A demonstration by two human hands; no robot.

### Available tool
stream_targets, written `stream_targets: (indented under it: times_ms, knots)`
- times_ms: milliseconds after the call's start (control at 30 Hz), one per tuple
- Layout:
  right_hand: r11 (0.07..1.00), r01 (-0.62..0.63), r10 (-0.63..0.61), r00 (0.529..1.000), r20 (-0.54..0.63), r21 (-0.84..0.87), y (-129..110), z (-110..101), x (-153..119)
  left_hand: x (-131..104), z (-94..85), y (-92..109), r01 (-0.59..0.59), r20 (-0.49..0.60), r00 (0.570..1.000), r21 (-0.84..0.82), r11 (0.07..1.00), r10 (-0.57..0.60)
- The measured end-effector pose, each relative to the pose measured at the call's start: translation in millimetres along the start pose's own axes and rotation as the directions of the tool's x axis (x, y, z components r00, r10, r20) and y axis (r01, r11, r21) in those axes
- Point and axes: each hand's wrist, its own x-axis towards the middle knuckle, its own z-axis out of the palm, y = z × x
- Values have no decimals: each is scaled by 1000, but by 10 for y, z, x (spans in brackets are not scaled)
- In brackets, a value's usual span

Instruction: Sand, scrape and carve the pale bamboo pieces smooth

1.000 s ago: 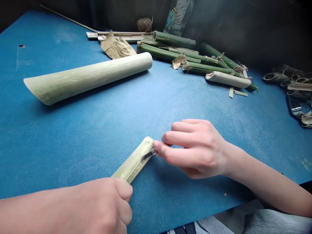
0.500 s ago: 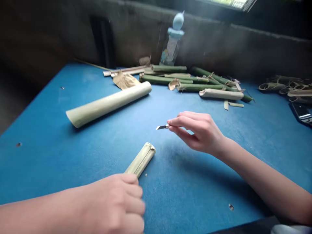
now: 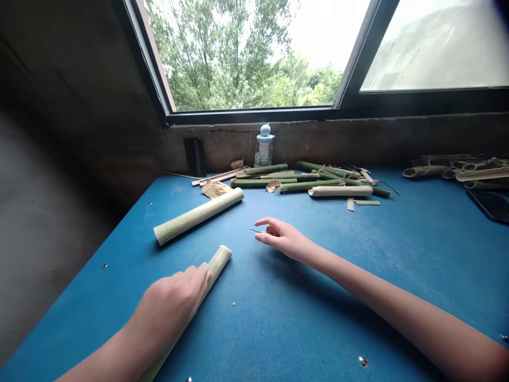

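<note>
My left hand is wrapped around a pale green bamboo piece lying slanted on the blue table. Its far end sticks out beyond my fingers, and its near end runs under my wrist. My right hand hovers to the right of that end, pinching a small craft knife. Only the thin blade and a bit of the knife show; the fingers hide the remainder. Past my left hand lies a longer, peeled bamboo tube, touched by neither hand.
Several green bamboo lengths lie along the back, with a dry leaf and a blue-capped bottle. Split bamboo pieces and a dark phone are at the right. Bolts dot the table; a window is behind.
The view has tilted up, bringing the window in. My left hand has shifted along the bamboo piece, which has turned so its grooved line no longer shows. My right hand still holds the knife.
</note>
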Motion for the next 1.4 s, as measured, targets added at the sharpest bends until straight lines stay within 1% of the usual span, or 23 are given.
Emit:
stream_targets:
  times_ms: [67, 133, 200, 267, 333, 400, 500, 633, 733, 800, 967, 1033, 1100, 1133, 1200, 1267, 1333, 1400]
  knots:
    - [1000, 30, -30, 998, 46, -1, -13, 35, -15, -119, -53, 62, -69, -6, 998, -12, 998, 69]
    - [998, 64, -62, 992, 107, -10, -53, 93, -52, -167, -112, 114, -90, 60, 994, -69, 994, 94]
    - [995, 91, -86, 984, 158, -29, -100, 161, -98, -135, -167, 146, -61, 172, 982, -117, 991, 81]
    - [992, 112, -99, 980, 174, -66, -133, 223, -124, -50, -206, 156, -15, 263, 963, -169, 986, 60]
    - [986, 121, -102, 981, 164, -114, -146, 267, -109, 35, -218, 152, 29, 300, 953, -241, 970, 46]
    - [980, 126, -101, 982, 161, -152, -144, 290, -57, 73, -205, 152, 69, 288, 957, -295, 953, 20]
    - [975, 143, -106, 972, 209, -172, -138, 283, 41, 18, -168, 180, 103, 237, 971, -300, 948, -30]
    - [971, 193, -138, 935, 327, -140, -124, 240, 93, -132, -154, 215, 86, 135, 990, -327, 941, -43]
    - [957, 251, -187, 916, 356, -143, -101, 229, 64, -159, -159, 218, 83, 117, 992, -340, 937, -46]
    - [948, 279, -214, 915, 343, -154, -82, 236, 33, -106, -157, 226, 70, 141, 990, -326, 943, -25]
    - [929, 325, -259, 912, 319, -177, -49, 234, -8, 111, -165, 262, -67, 202, 972, -246, 967, 119]
    - [916, 341, -267, 911, 314, -210, -36, 192, 1, 124, -211, 229, -65, 219, 967, -288, 956, 132]
    - [905, 340, -263, 919, 293, -256, -4, 106, 28, 60, -291, 143, -34, 266, 952, -396, 917, 150]
    - [901, 329, -254, 928, 272, -282, 24, 45, 48, 3, -337, 84, -15, 303, 938, -446, 895, 167]
    - [901, 282, -222, 953, 206, -331, 104, -101, 103, -136, -418, -45, 24, 393, 898, -490, 872, 196]
    - [909, 204, -170, 978, 124, -364, 203, -252, 171, -259, -457, -144, 53, 471, 859, -468, 882, 199]
    - [920, 105, -101, 994, 30, -377, 296, -373, 233, -318, -439, -170, 62, 497, 847, -444, 894, 188]
    - [925, -13, -18, 997, -76, -380, 355, -441, 271, -303, -371, -109, 33, 474, 856, -448, 893, 206]
